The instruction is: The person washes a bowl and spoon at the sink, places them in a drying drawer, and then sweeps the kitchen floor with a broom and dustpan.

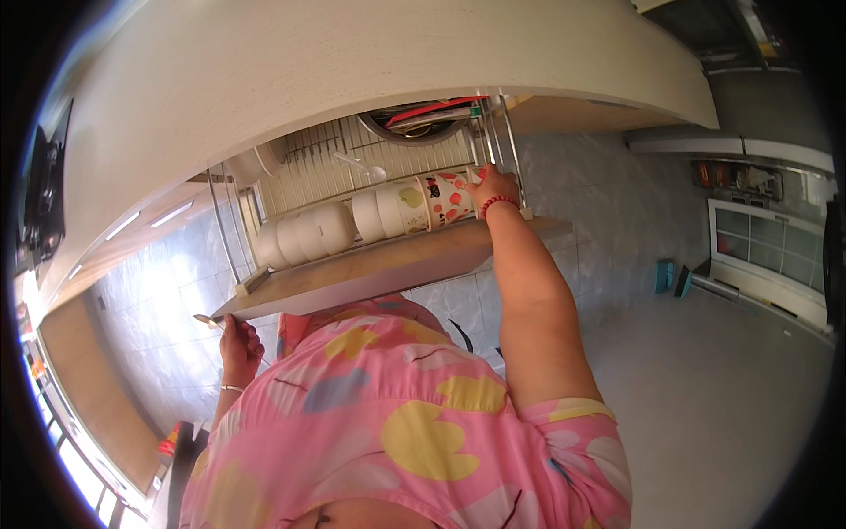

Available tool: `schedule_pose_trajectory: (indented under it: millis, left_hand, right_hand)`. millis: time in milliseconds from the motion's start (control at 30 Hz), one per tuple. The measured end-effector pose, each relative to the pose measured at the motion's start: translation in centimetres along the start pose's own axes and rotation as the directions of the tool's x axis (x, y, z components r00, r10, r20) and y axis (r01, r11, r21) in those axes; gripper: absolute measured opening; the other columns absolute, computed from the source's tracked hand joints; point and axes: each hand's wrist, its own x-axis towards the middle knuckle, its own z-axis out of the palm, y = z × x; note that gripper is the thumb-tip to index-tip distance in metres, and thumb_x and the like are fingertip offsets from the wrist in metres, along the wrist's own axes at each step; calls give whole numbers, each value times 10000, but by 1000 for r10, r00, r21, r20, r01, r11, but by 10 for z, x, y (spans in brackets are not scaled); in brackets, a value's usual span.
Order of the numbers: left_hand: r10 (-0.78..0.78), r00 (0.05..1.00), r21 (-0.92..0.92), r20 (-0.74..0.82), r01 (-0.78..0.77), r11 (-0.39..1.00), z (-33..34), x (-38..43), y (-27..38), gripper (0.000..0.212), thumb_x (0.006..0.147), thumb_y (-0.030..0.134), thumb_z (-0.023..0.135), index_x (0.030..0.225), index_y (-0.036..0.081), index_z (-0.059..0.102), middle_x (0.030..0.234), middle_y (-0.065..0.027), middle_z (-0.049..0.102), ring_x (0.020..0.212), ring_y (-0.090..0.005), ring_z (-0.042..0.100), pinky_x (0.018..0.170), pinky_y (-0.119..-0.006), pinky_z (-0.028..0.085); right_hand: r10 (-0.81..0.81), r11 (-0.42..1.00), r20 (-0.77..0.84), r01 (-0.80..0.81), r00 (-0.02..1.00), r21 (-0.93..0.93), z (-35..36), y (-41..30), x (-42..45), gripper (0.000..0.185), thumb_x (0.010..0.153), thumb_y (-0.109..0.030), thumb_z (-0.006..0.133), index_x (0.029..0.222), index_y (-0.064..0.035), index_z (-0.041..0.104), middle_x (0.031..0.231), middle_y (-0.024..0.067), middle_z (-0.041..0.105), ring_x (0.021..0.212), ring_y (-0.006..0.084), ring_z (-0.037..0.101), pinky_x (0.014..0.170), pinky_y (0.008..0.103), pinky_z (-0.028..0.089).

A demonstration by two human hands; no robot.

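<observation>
A pull-out drawer with a wire rack (307, 178) stands open before me. Along its front lie nested white bowls (307, 235) and a row of stacked paper cups (453, 198) with red and green prints. My right hand (492, 188), with a red bead bracelet, is on the right end of the cup row; the cups partly hide its fingertips. A white plastic spoon (377, 173) lies on the wires behind the cups. Beside the drawer front's left end, my left hand (241, 347) holds a metal spoon (206, 320), its bowl pointing away from me.
The wooden drawer front (370, 268) is close to my body. A round grey container (416, 135) with red and other items sits at the rack's back, under the overhanging countertop (396, 59). More white dishes (254, 162) are at the back left. A glass-paned door (767, 241) is far right.
</observation>
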Motion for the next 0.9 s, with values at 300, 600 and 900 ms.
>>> schedule_pose_trajectory:
  millis: [300,600,900]
  left_hand:
    - [-13,1000,-26,-16,12,1000,-1,2,-1,369,812,441,382,660,107,423,507,1,407,341,-83,301,323,-224,259]
    - [-4,1000,-27,-5,4,1000,0,-2,0,390,794,464,403,636,107,409,492,-2,404,342,-90,298,333,-225,255]
    - [76,997,251,8,-75,965,-19,-16,5,424,816,396,394,533,80,416,415,-37,398,278,-146,334,262,-269,266]
  right_hand:
    - [85,996,129,-84,988,-11,29,5,29,633,671,-418,595,1192,-181,326,1153,154,342,1010,290,439,842,355,394]
    - [-134,983,-92,144,987,112,-8,2,7,543,702,-374,571,1128,-83,400,1058,183,447,990,296,444,807,348,397]
    - [-720,631,-515,748,466,-206,17,27,-132,122,669,-236,549,689,-115,548,697,43,525,690,225,486,648,365,365]
